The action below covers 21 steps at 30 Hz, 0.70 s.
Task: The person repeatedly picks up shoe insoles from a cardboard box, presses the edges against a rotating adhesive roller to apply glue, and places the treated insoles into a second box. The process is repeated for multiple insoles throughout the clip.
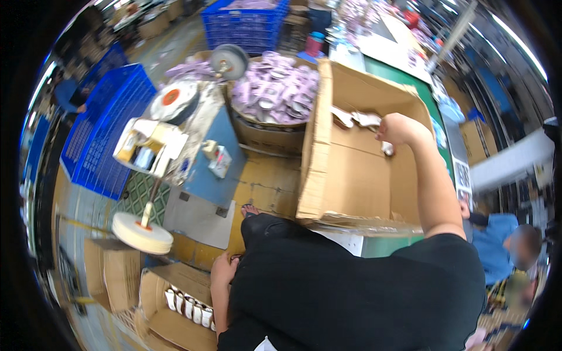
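- As the right hand (398, 130) bends over white pieces (366, 119) inside the right-hand carton (358, 181), its grip cannot be told.
- Near left, the left hand (222, 270) hangs half-curled, its hold unclear.
- Beside it, a box (175, 329) holds a white row (188, 305).
- Farther left stands a wheeled machine (213, 175); beyond, lilac pieces (275, 88).

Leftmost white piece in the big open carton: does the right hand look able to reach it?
Likely yes: the right hand is over the big carton, just right of the leftmost white piece; another white piece lies between, but nothing visible covers the leftmost.
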Motion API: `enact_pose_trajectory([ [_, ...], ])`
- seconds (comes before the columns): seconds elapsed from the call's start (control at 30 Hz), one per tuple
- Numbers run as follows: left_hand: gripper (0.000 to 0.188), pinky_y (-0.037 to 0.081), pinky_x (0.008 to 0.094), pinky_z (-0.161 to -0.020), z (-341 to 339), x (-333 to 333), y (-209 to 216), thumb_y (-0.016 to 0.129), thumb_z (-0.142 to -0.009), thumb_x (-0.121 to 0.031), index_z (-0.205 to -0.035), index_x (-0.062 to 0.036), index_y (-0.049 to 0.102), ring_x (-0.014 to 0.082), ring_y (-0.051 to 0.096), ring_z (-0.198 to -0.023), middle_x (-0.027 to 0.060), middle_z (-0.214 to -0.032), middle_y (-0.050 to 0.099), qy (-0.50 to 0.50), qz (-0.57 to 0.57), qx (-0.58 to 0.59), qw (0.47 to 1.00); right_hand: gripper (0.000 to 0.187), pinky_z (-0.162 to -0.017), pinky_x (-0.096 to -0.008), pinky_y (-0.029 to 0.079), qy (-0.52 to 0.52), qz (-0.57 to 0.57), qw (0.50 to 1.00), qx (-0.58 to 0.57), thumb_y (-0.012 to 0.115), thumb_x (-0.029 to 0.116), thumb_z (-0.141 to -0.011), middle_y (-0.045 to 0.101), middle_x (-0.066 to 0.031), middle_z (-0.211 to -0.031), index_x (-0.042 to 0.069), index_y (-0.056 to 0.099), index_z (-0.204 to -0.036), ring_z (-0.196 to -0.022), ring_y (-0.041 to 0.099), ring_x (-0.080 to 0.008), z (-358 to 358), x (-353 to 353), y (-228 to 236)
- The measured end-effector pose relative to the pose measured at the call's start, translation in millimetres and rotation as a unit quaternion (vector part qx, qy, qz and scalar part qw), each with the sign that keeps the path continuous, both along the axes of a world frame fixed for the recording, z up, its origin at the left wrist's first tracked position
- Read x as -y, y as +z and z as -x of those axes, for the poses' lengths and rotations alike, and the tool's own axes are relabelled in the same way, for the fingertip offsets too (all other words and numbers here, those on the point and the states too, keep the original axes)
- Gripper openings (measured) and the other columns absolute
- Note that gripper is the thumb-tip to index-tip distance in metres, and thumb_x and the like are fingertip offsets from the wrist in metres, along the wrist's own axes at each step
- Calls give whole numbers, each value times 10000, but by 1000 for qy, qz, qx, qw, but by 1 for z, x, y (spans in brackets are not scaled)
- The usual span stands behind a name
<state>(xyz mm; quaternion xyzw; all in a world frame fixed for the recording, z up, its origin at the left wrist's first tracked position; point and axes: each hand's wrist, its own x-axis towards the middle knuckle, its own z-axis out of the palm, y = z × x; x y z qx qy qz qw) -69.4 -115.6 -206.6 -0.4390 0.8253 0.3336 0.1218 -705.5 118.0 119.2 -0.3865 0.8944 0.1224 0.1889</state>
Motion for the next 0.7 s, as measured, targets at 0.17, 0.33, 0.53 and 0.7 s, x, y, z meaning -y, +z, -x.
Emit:
enact_pose_trajectory([
  [0.17, 541, 582, 554, -1052, -7, 3, -5, 762, -1052, -351, -1433, 28, 697, 495, 726, -1244, 307, -1276, 778, -2, -77, 50, 996, 447, -939, -524, 632, -58, -45, 997, -1, 765, 416, -1047, 829, -249, -1040, -17, 860, -999, -1010, 796, -431, 49, -38, -79],
  [0.33, 500, 586, 533, -1004, -13, -9, -4, 733, -1072, -357, -1394, 24, 699, 483, 737, -1213, 303, -1267, 774, 30, -110, 30, 993, 520, -1053, -516, 622, 21, -225, 972, 60, 763, 457, -1038, 817, -212, -1337, 4, 833, -1284, -1261, 765, -420, 36, -45, -192],
  [0.53, 470, 595, 531, -983, -25, -24, -8, 694, -1104, -353, -1401, 11, 703, 473, 754, -1170, 281, -1215, 791, 50, -102, 33, 993, 596, -1176, -505, 552, 11, -184, 966, 182, 758, 472, -1048, 778, -255, -1393, 12, 762, -1426, -1356, 706, -416, 27, -5, -244],
  [0.7, 497, 606, 531, -988, -49, -27, -41, 699, -1115, -363, -1422, 28, 701, 475, 763, -1157, 292, -1205, 794, 60, -70, 20, 996, 645, -1181, -515, 551, -12, 2, 998, 65, 756, 444, -1052, 759, -277, -1411, -36, 693, -1480, -1359, 702, -430, 38, 21, -225],
])
